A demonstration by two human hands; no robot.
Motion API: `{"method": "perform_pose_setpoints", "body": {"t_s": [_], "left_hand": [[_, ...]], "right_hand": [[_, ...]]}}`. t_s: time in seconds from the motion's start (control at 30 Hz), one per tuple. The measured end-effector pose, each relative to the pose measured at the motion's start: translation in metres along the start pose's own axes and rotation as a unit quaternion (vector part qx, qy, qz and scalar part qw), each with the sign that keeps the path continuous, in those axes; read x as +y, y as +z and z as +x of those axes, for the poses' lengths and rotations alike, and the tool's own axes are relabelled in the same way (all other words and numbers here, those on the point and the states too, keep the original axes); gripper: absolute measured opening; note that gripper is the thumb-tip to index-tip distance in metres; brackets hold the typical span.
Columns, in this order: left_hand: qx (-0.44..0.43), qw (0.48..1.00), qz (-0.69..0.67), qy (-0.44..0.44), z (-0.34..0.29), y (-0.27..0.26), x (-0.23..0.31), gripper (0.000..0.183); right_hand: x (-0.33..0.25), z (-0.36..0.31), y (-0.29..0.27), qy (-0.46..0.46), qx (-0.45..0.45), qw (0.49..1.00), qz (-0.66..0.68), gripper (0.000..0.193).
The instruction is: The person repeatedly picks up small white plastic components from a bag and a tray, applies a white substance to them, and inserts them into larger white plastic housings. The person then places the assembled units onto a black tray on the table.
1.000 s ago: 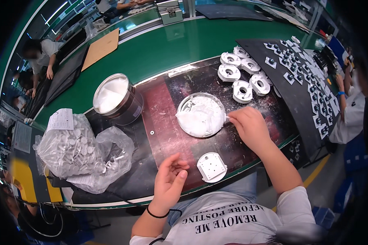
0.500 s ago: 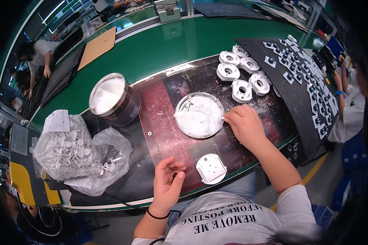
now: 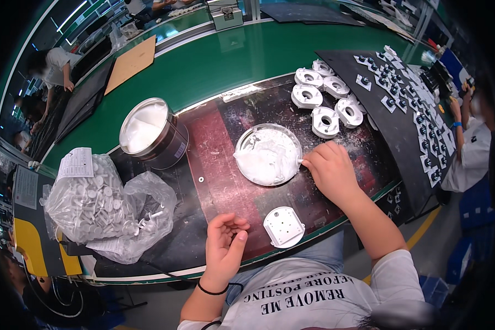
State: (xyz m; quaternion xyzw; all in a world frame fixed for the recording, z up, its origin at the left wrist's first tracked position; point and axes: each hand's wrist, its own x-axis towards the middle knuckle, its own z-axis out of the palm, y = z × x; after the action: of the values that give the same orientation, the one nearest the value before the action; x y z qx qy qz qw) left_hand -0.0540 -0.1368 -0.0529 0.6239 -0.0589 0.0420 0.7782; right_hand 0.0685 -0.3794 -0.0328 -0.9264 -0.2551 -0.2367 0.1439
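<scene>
My right hand [image 3: 331, 169] is pinched closed at the right rim of a round shallow dish [image 3: 245, 175]. Between its fingertips a small white piece [image 3: 301, 161] pokes out, mostly hidden. Thick white paste [image 3: 267, 157] is smeared unevenly across the dish. Nearer to me, my left hand [image 3: 225, 245] hovers over the table's front edge, fingers loosely curled, thumb apart, holding nothing. A flat white plate [image 3: 284, 227] with small holes and rounded ends lies between my two hands, touched by neither.
Left of the dish stands an open metal tin [image 3: 170, 146] of white paste. A clear bag [image 3: 93, 203] of white plastic parts lies further left. White ring-shaped housings [image 3: 325, 122] sit at the back right, beside a black board [image 3: 388, 118] with several small parts. Co-workers are on both sides.
My right hand has shifted very slightly at the dish's rim, still pinching the white piece. My left hand stays almost still. A co-worker at the far left has moved a little.
</scene>
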Motion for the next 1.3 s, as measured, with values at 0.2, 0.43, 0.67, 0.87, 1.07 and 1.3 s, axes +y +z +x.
{"method": "perform_pose_setpoints", "body": {"t_s": [0.2, 0.43, 0.67, 0.87, 1.07, 1.3], "left_hand": [[0.000, 1.000, -0.002, -0.002, 0.000, -0.001, -0.001, 0.038], [-0.003, 1.000, 0.019, -0.009, -0.002, -0.001, -0.001, 0.031], [-0.039, 0.996, 0.082, 0.018, 0.001, 0.001, 0.001, 0.023], [-0.054, 0.975, 0.213, 0.025, -0.005, 0.006, -0.001, 0.048], [-0.084, 0.929, 0.355, 0.064, 0.003, 0.024, 0.007, 0.085], [-0.112, 0.920, 0.359, 0.111, 0.006, 0.027, -0.003, 0.095]], "right_hand": [[0.000, 0.001, 0.000, 0.024, 0.007, 0.999, 0.046, 0.009], [-0.003, -0.010, -0.011, 0.291, -0.113, 0.819, 0.481, 0.017], [-0.020, -0.032, -0.023, 0.378, -0.161, 0.496, 0.765, 0.017], [-0.033, -0.031, -0.027, 0.338, -0.170, 0.553, 0.742, 0.023], [-0.052, -0.024, -0.016, 0.295, -0.180, 0.609, 0.714, 0.025], [-0.057, -0.028, -0.008, 0.267, -0.235, 0.661, 0.660, 0.021]]}}
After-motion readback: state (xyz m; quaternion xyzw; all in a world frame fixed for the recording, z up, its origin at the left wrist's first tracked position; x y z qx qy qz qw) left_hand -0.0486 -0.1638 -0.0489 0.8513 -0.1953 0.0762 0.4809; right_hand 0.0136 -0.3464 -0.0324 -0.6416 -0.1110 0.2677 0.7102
